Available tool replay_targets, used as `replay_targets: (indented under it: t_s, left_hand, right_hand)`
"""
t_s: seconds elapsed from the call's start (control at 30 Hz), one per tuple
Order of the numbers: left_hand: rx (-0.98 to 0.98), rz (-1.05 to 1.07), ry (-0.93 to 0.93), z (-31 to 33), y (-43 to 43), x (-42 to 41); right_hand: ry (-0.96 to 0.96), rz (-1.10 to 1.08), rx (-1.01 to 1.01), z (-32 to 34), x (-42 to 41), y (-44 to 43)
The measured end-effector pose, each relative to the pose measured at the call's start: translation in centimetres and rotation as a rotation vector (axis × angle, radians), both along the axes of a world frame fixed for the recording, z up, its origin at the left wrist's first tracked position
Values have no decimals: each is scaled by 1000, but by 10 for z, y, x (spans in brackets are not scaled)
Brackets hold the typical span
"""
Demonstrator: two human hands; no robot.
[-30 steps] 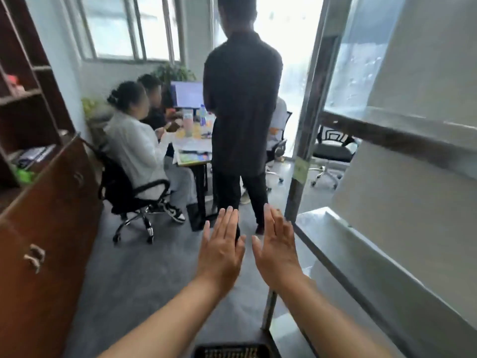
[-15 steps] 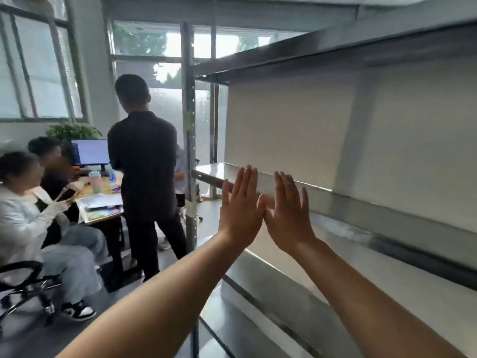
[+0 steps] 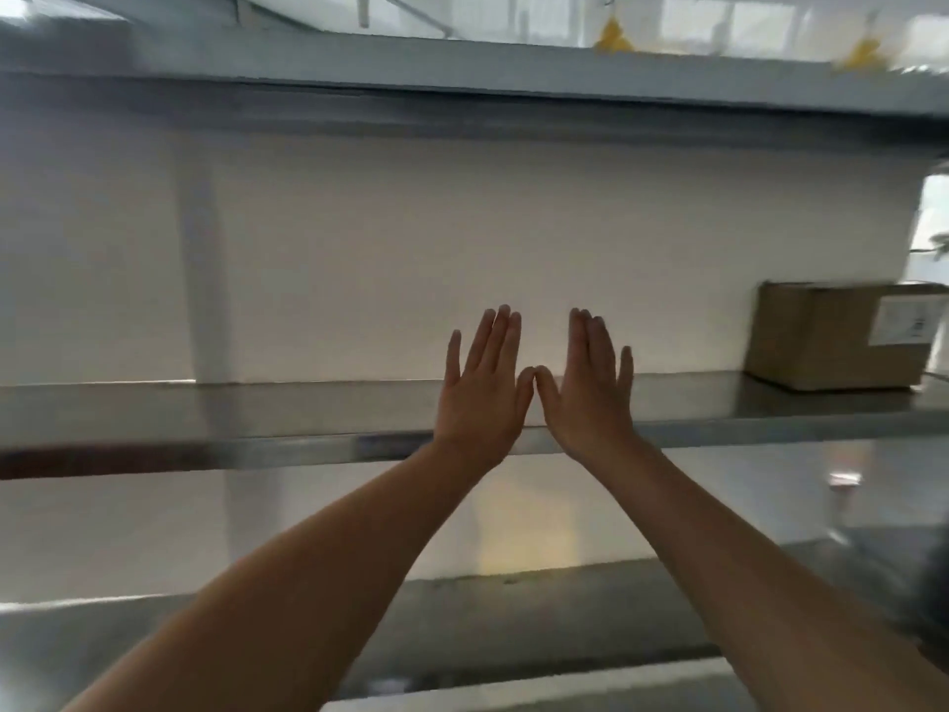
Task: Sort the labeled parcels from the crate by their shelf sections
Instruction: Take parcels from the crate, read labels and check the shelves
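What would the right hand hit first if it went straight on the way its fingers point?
Probably the white back wall above the middle shelf; nothing shows between it and the open right hand. The cardboard box sits well off to the right. Depth is unclear.

This looks like a storeroom or stock area. A long grey metal shelving rack (image 3: 257,418) fills the view, its shiny steel boards set in tiers against a plain white wall (image 3: 359,249). On the middle tier, at the far right, sits a brown cardboard parcel (image 3: 821,341) with a white printed label (image 3: 904,321) on its front. Daylight comes through a window (image 3: 935,223) at the right edge.
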State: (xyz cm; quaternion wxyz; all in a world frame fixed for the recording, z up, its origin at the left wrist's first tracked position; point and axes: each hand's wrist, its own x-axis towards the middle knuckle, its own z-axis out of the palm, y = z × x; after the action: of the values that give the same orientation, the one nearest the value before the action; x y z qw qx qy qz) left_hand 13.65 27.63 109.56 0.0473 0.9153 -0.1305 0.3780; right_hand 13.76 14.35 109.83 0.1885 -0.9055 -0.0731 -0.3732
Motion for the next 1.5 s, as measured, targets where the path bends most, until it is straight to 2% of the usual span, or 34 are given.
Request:
replay_targets:
  t_s: [0.33, 0.43, 0.57, 0.73, 0.87, 1.1, 1.33, 1.5]
  left_hand:
    - [-7, -539, 50, -29, -194, 13]
    - [-37, -708, 129, -41, -238, 2]
    - [-59, -922, 215, -64, -277, -17]
    - [-22, -1120, 207, -89, -304, -35]
    - [-47, -1214, 233, -98, -325, -54]
    - [22, -1382, 270, -116, -365, -110]
    - [127, -1404, 281, -131, -418, -155]
    - [144, -1387, 281, -138, -471, -180]
  right_hand:
    - [99, -564, -73, -22, -68, -178]
    - [162, -750, -56, -28, -88, -206]
    - [257, -886, -112, -47, -116, -227]
    - [295, -1067, -131, -65, -167, -248]
    - [346, -1204, -31, -80, -207, -256]
    - [468, -1365, 97, -120, -265, -272]
    - [479, -1400, 275, -144, -306, -329]
    - [469, -1368, 318, -153, -332, -376]
